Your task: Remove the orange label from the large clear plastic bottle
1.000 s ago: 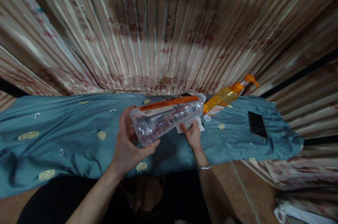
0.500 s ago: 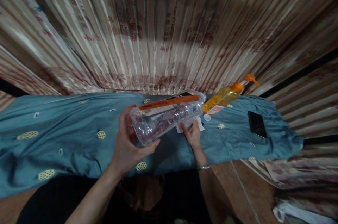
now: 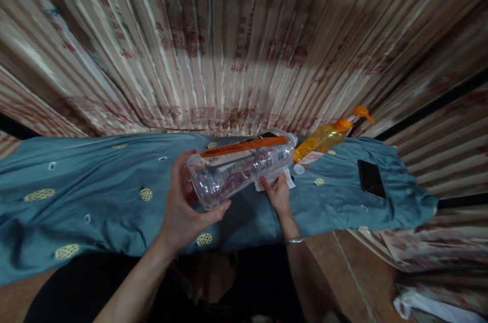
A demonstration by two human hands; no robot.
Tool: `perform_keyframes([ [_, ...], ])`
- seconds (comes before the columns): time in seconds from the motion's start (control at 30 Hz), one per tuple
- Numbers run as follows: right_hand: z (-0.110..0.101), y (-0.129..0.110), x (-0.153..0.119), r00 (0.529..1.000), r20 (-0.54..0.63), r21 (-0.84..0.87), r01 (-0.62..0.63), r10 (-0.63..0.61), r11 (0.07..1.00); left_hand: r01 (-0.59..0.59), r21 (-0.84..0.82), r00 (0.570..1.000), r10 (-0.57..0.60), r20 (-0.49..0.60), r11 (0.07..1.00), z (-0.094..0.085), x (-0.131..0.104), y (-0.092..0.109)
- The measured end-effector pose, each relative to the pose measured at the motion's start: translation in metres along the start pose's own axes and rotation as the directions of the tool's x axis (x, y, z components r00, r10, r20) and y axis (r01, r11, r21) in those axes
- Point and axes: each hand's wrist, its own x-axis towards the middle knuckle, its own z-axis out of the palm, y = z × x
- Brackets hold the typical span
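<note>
A clear, empty-looking plastic bottle (image 3: 247, 168) with an orange and white label is held tilted over the blue cloth, its neck pointing right and away. My left hand (image 3: 183, 206) grips the bottle at its base, thumb below and fingers around the far side. Under the neck half, my right hand (image 3: 279, 195) holds a crumpled white tissue (image 3: 290, 181); its fingers are partly hidden by the tissue and bottle. A round white cap (image 3: 299, 169) lies just beyond the tissue. Close to the bottle's mouth stands an orange pump bottle (image 3: 323, 141) with amber liquid.
A black phone (image 3: 371, 179) lies on the right part of the blue cloth (image 3: 114, 186), which has yellow pineapple prints. Pleated curtains (image 3: 236, 49) hang behind and at the sides. Tiled floor (image 3: 351, 267) shows at the lower right.
</note>
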Motion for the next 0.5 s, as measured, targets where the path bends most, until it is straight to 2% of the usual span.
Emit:
perform_keyframes([
  [0.13,0.0,0.002,0.001,1.0,0.005,0.002,-0.005,0.005,1.0,-0.04,0.008,0.999,0.04,-0.018,0.999,0.002,0.001,0.002],
  [0.37,0.0,-0.001,0.0,1.0,0.005,0.01,-0.017,0.017,1.0,-0.031,-0.01,0.999,0.031,-0.009,0.999,0.002,0.001,0.002],
  [0.5,0.0,0.001,0.0,1.0,0.003,0.014,-0.021,0.021,1.0,-0.12,0.033,0.992,0.121,-0.035,0.992,0.002,0.001,-0.008],
])
